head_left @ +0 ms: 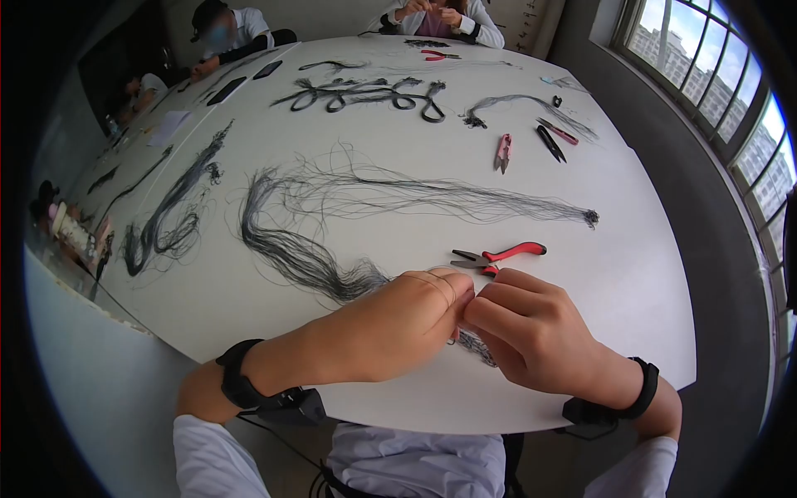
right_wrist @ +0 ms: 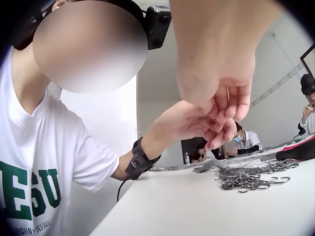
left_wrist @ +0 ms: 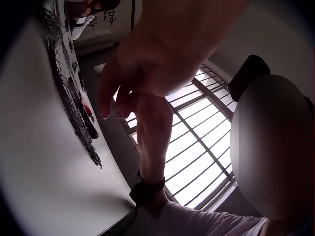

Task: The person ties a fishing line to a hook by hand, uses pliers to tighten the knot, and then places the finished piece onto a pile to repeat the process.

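Note:
My left hand (head_left: 407, 319) and right hand (head_left: 540, 332) meet over the near edge of the table, fingertips together. Their fingers are curled in a pinch on a thin fishing line (head_left: 444, 285), part of which loops across the back of the left hand. The pinched end is hidden between the fingers. Just below lies a pile of dark metal fish hooks (right_wrist: 246, 179), seen best in the right wrist view. A bundle of dark lines (head_left: 290, 257) runs from under the left hand and bends back to the far right. Red-handled pliers (head_left: 519, 249) lie just beyond the fingers.
Pink snips (head_left: 504, 153) and black snips (head_left: 551, 144) lie at the right. Looped dark bundles (head_left: 357, 98) stretch across the back, with another tangled bundle (head_left: 170, 207) at the left. Other people sit round the far side of the white table (head_left: 614, 315).

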### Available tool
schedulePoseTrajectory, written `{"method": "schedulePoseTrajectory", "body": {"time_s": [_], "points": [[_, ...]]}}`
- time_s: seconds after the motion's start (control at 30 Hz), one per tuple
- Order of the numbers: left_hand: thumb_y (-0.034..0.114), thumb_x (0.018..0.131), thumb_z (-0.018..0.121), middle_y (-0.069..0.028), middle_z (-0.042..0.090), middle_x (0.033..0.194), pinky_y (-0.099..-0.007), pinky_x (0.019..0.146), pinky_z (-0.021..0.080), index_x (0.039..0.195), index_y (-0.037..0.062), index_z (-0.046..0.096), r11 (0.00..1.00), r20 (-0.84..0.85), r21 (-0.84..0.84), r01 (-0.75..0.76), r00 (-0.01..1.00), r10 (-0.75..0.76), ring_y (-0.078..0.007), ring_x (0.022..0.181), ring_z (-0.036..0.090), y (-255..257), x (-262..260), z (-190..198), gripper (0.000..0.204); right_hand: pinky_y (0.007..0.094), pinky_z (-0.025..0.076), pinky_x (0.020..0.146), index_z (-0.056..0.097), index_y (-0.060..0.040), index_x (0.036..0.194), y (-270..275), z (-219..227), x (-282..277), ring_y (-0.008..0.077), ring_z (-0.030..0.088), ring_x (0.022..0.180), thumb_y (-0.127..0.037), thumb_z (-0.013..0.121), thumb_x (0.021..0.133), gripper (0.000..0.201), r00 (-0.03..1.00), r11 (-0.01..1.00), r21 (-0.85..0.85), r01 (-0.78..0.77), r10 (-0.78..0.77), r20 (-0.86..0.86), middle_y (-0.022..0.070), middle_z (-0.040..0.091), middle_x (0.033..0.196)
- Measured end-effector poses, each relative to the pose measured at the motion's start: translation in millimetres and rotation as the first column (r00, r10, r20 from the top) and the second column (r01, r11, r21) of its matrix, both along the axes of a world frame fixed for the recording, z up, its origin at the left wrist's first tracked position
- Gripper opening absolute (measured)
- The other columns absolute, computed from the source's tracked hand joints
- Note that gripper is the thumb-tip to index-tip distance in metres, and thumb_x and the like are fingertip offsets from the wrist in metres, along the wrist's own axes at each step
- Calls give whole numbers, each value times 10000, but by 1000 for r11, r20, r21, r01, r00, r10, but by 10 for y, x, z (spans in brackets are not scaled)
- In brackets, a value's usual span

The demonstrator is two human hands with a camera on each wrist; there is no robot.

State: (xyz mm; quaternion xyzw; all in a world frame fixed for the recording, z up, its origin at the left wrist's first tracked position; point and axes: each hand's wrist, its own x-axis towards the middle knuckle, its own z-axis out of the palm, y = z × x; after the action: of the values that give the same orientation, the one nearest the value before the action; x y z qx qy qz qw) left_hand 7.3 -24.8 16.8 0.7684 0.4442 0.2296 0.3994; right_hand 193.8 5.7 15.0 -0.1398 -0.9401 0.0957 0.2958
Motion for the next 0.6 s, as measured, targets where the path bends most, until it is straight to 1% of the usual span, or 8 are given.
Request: {"method": "schedulePoseTrajectory", "body": {"time_s": [0.07, 0.1, 0.13, 0.17, 0.23, 0.37, 0.47, 0.6], "points": [[40, 929, 379, -58, 606, 782, -293, 652, 472, 943, -43, 533, 996, -7, 91, 14, 1000, -14, -147, 681, 572, -7, -7, 13, 175, 319, 441, 528, 542, -44, 768, 10, 4, 11, 200, 505, 632, 37, 617, 645, 165, 1000, 1000, 7, -13, 13, 5, 44, 520, 696], [37, 920, 368, -68, 611, 785, -288, 649, 475, 912, -42, 543, 989, 62, -146, 38, 998, -29, -145, 682, 578, 4, -14, 76, 192, 319, 437, 530, 540, -43, 766, 13, 8, 16, 199, 496, 639, 36, 613, 636, 169, 999, 999, 42, -32, 32, 6, 44, 523, 710], [34, 911, 357, -77, 617, 788, -283, 646, 477, 882, -42, 553, 925, 132, -373, 76, 991, -28, -144, 683, 584, 26, -23, 119, 212, 319, 433, 531, 538, -42, 764, 16, 11, 23, 199, 487, 646, 35, 610, 627, 174, 999, 996, 77, -51, 50, 9, 44, 526, 723], [34, 911, 357, -77, 617, 788, -283, 646, 477, 882, -42, 553, 924, 133, -373, 77, 991, -29, -144, 683, 584, 66, -51, 126, 212, 319, 433, 531, 538, -42, 764, 23, 16, 35, 199, 487, 646, 35, 610, 627, 174, 999, 996, 76, -50, 50, 9, 44, 526, 723], [79, 915, 354, -95, 621, 808, -273, 647, 483, 860, -31, 568, 768, 280, -581, 270, 952, -123, -149, 685, 594, 136, -135, 93, 247, 310, 441, 551, 548, -36, 780, 33, 22, 51, 194, 494, 671, 5, 617, 623, 177, 997, 986, 147, -78, 74, 38, 42, 526, 749], [114, 920, 343, -105, 627, 842, -278, 657, 490, 886, -42, 570, 688, 425, -598, 411, 891, -162, -163, 696, 605, 151, -156, -5, 278, 297, 455, 579, 558, -28, 797, 39, 32, 57, 186, 501, 691, -39, 623, 638, 172, 994, 972, 208, -105, 102, 22, 36, 516, 748], [147, 908, 351, -104, 612, 781, -277, 661, 488, 831, -53, 588, 703, 490, -592, 393, 869, -73, -167, 687, 592, 99, -113, 17, 320, 292, 464, 595, 574, -28, 819, 67, 55, 82, 180, 506, 706, -77, 628, 647, 187, 992, 964, 236, -125, 121, 32, 31, 518, 756], [122, 914, 342, -108, 618, 870, -280, 771, 476, 913, -63, 587, 763, 411, -584, 277, 912, -17, -168, 804, 596, 52, -90, 37, 307, 286, 460, 588, 570, -35, 804, 80, 45, 112, 173, 506, 706, -88, 626, 656, 167, 989, 957, 255, -137, 121, 80, 26, 517, 758]]}}
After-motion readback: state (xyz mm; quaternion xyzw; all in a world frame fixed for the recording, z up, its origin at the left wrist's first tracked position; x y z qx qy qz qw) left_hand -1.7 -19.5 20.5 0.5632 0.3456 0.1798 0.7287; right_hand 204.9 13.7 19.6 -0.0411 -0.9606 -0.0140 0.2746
